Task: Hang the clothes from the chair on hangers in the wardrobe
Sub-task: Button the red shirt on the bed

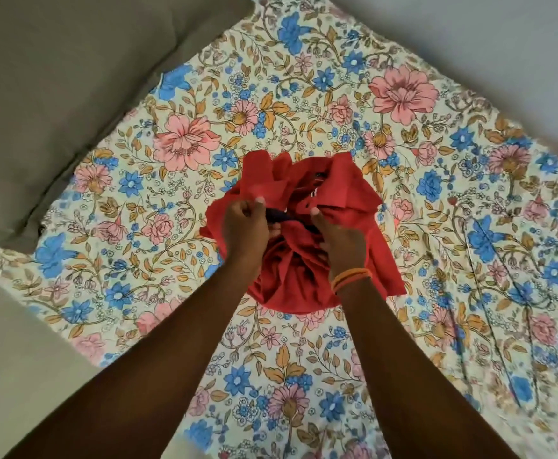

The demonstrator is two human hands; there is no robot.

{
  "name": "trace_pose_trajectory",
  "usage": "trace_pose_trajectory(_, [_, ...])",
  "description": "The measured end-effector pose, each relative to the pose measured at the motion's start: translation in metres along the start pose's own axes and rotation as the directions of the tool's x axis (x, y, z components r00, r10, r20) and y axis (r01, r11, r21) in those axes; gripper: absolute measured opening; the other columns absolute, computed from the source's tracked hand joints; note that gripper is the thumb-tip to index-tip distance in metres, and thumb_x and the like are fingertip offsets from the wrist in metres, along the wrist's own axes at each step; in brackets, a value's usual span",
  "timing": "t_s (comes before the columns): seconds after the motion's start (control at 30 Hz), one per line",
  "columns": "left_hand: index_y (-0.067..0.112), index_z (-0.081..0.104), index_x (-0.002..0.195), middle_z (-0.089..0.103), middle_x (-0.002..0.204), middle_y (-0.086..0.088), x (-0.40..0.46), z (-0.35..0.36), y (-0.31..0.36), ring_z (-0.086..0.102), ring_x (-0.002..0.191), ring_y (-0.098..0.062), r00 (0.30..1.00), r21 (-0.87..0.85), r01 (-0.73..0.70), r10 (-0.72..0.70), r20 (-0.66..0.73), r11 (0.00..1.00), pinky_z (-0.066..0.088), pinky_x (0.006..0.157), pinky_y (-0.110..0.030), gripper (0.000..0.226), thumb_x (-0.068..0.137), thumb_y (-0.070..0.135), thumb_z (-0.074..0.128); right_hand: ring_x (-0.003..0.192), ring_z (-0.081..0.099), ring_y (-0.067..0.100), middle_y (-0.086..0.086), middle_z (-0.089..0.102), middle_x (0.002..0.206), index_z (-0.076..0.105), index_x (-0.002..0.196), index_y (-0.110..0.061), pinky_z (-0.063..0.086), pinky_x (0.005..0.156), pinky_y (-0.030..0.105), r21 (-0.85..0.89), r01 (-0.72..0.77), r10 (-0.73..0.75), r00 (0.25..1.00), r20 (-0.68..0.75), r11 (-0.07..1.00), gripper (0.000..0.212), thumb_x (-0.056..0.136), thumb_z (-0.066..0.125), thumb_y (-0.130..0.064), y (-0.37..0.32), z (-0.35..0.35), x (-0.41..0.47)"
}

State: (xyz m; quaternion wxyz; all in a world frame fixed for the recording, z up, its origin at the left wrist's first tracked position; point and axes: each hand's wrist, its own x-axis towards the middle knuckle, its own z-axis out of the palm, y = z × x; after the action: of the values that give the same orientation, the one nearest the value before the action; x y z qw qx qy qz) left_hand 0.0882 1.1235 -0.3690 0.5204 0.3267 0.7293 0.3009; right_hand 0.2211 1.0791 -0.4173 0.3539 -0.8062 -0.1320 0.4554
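A red shirt (334, 190) is bunched up above the floral bed sheet (304, 104), held in both hands. My left hand (243, 230) grips the red cloth at its left side, fingers curled. My right hand (337, 238), with orange bands on the wrist, grips the cloth on the right. Between the two hands a dark bar (282, 218) shows, partly buried in the shirt; it may be a hanger, but I cannot tell for sure. No wardrobe or chair is in view.
The floral sheet covers a bed that fills most of the view. A grey-brown padded headboard (72, 87) runs along the left. A pale wall (469, 31) rises at the top right, and pale floor (16, 342) lies at the lower left.
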Motion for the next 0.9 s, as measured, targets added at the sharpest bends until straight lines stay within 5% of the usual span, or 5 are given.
trace_pose_trajectory(0.17, [0.020,0.052,0.089,0.068,0.086,-0.014,-0.042,0.030,-0.024,0.067,0.070,-0.028,0.967,-0.108,-0.080,0.051,-0.249,0.991,0.059,0.060,-0.037,0.039,0.089,0.059,0.060,0.076,0.063,0.029,0.012,0.068,0.081,0.072,0.079,-0.014,0.052,0.074,0.048,-0.353,0.372,-0.368,0.926,0.080,0.859,0.051,0.068,0.067,-0.064,-0.001,0.002,-0.001])
trace_pose_trajectory(0.3, [0.014,0.059,0.099,0.063,0.091,0.002,-0.061,0.049,-0.044,0.060,0.078,-0.010,0.982,0.146,-0.130,0.148,-0.119,0.981,0.053,0.072,-0.034,0.033,0.086,0.041,0.073,0.110,0.054,0.037,0.014,0.053,0.128,0.052,0.129,-0.016,0.039,0.092,0.046,-0.794,0.504,-0.619,0.756,0.214,0.340,0.040,0.091,0.054,-0.028,-0.001,-0.004,0.006])
trace_pose_trajectory(0.47, [0.011,0.060,0.115,0.065,0.111,-0.006,-0.031,0.059,-0.052,0.064,0.100,-0.025,0.992,0.317,-0.058,0.091,-0.090,0.947,0.050,0.084,-0.034,0.071,0.075,0.069,0.063,0.085,0.064,0.038,0.016,0.070,0.094,0.057,0.092,-0.017,0.051,0.075,0.045,-0.516,0.505,-0.459,0.859,0.225,0.692,0.020,0.082,0.044,-0.028,-0.008,-0.010,0.026])
trace_pose_trajectory(0.57, [0.004,0.055,0.116,0.067,0.112,-0.012,-0.026,0.056,-0.055,0.064,0.104,-0.031,0.991,0.340,0.001,0.044,-0.125,0.940,0.041,0.075,-0.029,0.047,0.086,0.036,0.071,0.073,0.062,0.028,0.007,0.069,0.077,0.061,0.076,-0.016,0.048,0.066,0.036,-0.404,0.464,-0.427,0.885,0.185,0.789,0.024,0.078,0.046,-0.034,-0.001,-0.023,0.016])
trace_pose_trajectory(0.9, [0.016,0.061,0.088,0.063,0.073,0.008,-0.104,0.008,-0.095,0.061,0.066,-0.004,0.938,0.368,-0.245,0.124,0.324,0.897,0.053,0.062,-0.025,0.016,0.079,0.012,0.072,0.058,0.061,0.016,-0.003,0.068,0.064,0.073,0.080,-0.031,0.050,0.058,0.033,-0.231,0.434,-0.383,0.894,0.233,0.871,0.005,0.082,0.077,-0.031,0.094,-0.099,-0.074])
